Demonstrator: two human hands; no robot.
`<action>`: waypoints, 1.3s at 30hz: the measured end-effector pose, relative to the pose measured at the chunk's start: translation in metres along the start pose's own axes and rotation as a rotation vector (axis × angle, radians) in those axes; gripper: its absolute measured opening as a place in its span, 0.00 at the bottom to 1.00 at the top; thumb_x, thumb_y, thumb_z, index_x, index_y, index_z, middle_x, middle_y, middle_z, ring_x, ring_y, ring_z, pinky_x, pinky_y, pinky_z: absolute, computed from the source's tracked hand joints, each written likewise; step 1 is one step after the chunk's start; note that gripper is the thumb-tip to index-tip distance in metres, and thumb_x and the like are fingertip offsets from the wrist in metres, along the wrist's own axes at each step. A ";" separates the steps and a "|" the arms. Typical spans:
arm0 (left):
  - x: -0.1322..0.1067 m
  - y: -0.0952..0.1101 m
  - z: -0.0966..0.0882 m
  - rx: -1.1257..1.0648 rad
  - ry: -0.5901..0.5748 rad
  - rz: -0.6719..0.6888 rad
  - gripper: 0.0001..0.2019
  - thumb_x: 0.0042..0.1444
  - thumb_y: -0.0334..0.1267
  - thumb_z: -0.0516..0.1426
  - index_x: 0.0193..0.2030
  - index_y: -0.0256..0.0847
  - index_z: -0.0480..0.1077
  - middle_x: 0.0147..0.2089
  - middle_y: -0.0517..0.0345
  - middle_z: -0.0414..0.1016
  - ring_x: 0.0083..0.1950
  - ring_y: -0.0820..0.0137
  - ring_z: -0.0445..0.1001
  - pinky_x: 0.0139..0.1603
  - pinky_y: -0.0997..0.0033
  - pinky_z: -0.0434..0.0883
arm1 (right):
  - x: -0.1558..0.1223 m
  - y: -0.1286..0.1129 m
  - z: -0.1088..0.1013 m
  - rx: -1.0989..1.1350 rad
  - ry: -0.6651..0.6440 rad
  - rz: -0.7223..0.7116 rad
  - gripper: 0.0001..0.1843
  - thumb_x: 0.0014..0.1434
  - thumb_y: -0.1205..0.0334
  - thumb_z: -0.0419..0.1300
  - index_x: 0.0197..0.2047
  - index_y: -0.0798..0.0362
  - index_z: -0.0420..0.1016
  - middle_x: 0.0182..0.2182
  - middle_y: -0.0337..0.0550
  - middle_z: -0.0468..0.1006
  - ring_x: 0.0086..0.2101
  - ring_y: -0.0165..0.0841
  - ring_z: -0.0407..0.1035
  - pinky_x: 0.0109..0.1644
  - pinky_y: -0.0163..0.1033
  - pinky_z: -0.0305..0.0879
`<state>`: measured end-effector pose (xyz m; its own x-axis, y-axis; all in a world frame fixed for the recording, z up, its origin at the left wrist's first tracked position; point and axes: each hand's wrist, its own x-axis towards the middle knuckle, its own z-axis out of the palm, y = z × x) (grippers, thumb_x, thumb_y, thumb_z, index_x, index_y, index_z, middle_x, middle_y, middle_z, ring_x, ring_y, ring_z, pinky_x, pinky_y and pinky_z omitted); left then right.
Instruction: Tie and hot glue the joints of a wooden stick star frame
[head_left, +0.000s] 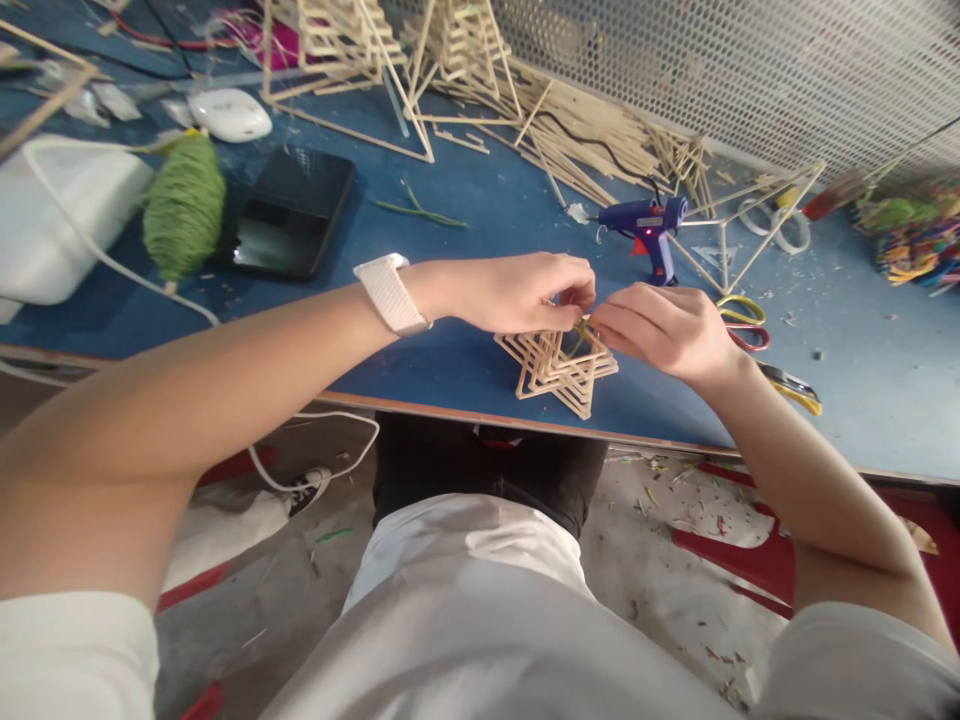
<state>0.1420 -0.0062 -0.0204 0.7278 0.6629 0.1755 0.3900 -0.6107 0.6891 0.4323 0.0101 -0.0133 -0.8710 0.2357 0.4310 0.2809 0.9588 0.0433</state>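
Observation:
A star-shaped frame of stacked wooden sticks (555, 375) lies near the table's front edge, below my fingers. My left hand (525, 290), with a white band at the wrist, is closed in a pinch at the top of the star. From the other side my right hand (664, 325) pinches at the same spot, fingertips almost meeting the left ones. A thin yellow-green strand (578, 345) shows between and just under the fingertips. Its ends are hidden by my hands, and its exact material is hard to make out.
A blue glue gun (645, 222) with a lit red light lies behind my right hand. Scissors (744, 318) and a yellow cutter (791, 388) lie to the right. At left are green twine (184, 205) and a black box (294, 212). Stick pyramids (337, 50) stand behind.

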 end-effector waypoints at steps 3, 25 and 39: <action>-0.001 -0.002 0.001 0.013 0.022 0.029 0.02 0.72 0.37 0.60 0.48 0.44 0.74 0.50 0.50 0.82 0.50 0.61 0.78 0.53 0.63 0.70 | 0.006 -0.009 -0.005 0.067 0.125 0.001 0.04 0.78 0.63 0.67 0.51 0.47 0.84 0.42 0.41 0.86 0.36 0.33 0.78 0.37 0.41 0.73; 0.000 0.008 0.008 0.017 0.024 -0.039 0.06 0.69 0.33 0.58 0.49 0.41 0.76 0.50 0.50 0.80 0.50 0.62 0.77 0.52 0.63 0.69 | 0.057 -0.069 -0.039 0.056 -0.295 0.705 0.06 0.61 0.65 0.71 0.37 0.50 0.93 0.33 0.43 0.89 0.35 0.41 0.81 0.47 0.49 0.70; -0.005 0.008 0.008 0.044 0.048 -0.005 0.04 0.69 0.31 0.59 0.48 0.41 0.72 0.49 0.51 0.78 0.49 0.63 0.75 0.51 0.63 0.68 | 0.057 -0.057 -0.046 0.165 -0.324 0.681 0.04 0.60 0.68 0.70 0.34 0.50 0.87 0.33 0.44 0.87 0.37 0.42 0.80 0.48 0.49 0.69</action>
<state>0.1458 -0.0178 -0.0216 0.6981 0.6855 0.2066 0.4189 -0.6250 0.6587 0.3851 -0.0379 0.0503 -0.6090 0.7927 0.0280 0.7557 0.5906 -0.2831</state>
